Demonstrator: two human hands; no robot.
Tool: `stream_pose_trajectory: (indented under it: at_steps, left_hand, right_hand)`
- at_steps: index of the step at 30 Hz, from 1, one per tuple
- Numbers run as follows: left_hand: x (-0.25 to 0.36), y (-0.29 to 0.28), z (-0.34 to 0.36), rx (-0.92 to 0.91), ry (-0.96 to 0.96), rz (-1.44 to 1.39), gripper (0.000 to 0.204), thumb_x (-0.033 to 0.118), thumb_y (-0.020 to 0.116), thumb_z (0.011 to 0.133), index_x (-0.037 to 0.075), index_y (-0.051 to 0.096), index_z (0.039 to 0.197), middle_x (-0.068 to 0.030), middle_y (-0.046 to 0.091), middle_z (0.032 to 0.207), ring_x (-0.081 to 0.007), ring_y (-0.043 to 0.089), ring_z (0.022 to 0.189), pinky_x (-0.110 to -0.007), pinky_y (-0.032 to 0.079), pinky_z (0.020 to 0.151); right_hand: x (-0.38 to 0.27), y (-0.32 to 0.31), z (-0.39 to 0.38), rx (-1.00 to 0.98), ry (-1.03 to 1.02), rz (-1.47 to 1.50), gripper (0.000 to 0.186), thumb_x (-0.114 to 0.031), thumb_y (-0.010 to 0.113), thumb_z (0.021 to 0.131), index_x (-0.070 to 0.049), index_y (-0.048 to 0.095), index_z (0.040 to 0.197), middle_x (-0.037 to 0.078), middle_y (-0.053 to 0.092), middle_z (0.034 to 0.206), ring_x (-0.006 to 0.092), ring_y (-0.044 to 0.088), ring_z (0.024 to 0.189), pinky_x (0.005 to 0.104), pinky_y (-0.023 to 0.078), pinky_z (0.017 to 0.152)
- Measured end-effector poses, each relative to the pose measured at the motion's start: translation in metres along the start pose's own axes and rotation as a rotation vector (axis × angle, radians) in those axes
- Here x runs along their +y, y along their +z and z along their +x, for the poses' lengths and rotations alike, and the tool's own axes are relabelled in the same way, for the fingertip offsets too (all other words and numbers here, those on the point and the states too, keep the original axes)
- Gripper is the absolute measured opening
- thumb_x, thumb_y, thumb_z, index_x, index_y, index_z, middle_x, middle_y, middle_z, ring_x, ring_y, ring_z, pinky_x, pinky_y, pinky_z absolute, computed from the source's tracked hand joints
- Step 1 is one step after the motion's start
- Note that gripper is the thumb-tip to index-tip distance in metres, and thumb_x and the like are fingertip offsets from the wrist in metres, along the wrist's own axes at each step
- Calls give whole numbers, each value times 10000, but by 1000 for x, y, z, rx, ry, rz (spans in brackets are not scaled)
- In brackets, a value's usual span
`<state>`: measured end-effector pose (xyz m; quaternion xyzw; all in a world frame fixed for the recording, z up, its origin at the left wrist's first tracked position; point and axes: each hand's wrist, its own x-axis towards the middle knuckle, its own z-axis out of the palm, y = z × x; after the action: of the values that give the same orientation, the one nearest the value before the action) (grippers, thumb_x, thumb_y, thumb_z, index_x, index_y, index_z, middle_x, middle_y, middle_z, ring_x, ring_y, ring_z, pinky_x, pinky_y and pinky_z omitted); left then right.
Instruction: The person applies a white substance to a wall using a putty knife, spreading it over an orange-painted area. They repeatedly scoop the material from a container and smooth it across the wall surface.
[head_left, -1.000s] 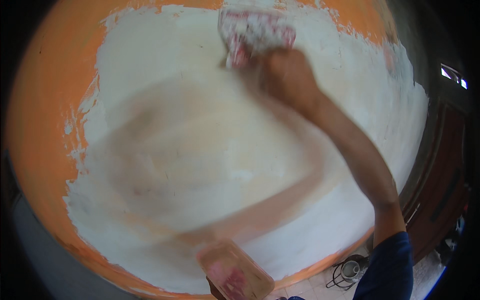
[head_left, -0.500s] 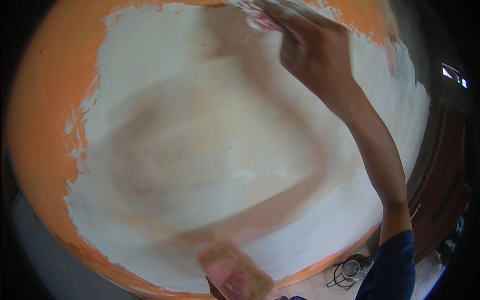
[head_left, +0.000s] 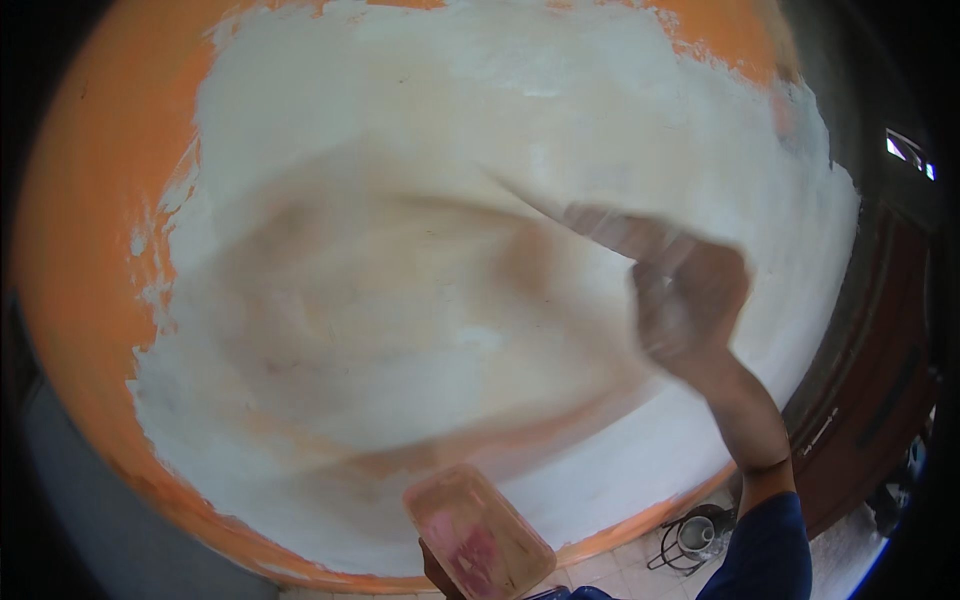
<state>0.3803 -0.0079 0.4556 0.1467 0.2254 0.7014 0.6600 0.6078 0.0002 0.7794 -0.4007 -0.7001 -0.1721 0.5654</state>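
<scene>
A broad wall [head_left: 400, 120] fills the view, its orange paint [head_left: 90, 200] covered across the middle by a rough-edged white coat. My right hand [head_left: 695, 290] is closed and blurred by motion, over the right part of the white area. From its fingers a thin flat tool [head_left: 525, 197], like a scraper seen on edge, points up and left against the wall. At the bottom centre my left hand [head_left: 437, 573] grips the left side of a shallow rectangular plastic tub [head_left: 480, 535], tilted and smeared with pink inside. Most of that hand is hidden behind the tub.
Below the wall on the right, a grey round container [head_left: 697, 535] sits by a dark wire stand on the light tiled floor [head_left: 620, 572]. A dark reddish-brown panel [head_left: 870, 380] stands at the far right. Under a small bright opening [head_left: 908, 152] is a dark grey wall.
My right hand has swept down from the top edge to mid-height, and its arm has bent. The tub in my left hand has shifted slightly right and up.
</scene>
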Motion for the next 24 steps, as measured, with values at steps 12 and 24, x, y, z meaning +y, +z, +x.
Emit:
stream_pose_trajectory:
  at_steps: [12,24]
  left_hand:
    - [-5,3,-8,39,-63,-57,552,412,435,910,70,333,1331,-138,443,1261,-315,464,1129,-444,440,936]
    - [-10,7,-7,18,-68,-72,529,408,427,909,72,355,1311,-127,464,1227,-294,487,1098,-424,457,905]
  right_hand:
    - [58,-26,-3,188,423,1303,135,-105,538,810,-13,563,714,79,567,789,188,572,720,323,519,649]
    - [42,-5,113,437,-526,-493,205,17,546,678,-42,655,842,141,603,638,285,602,596,348,495,556]
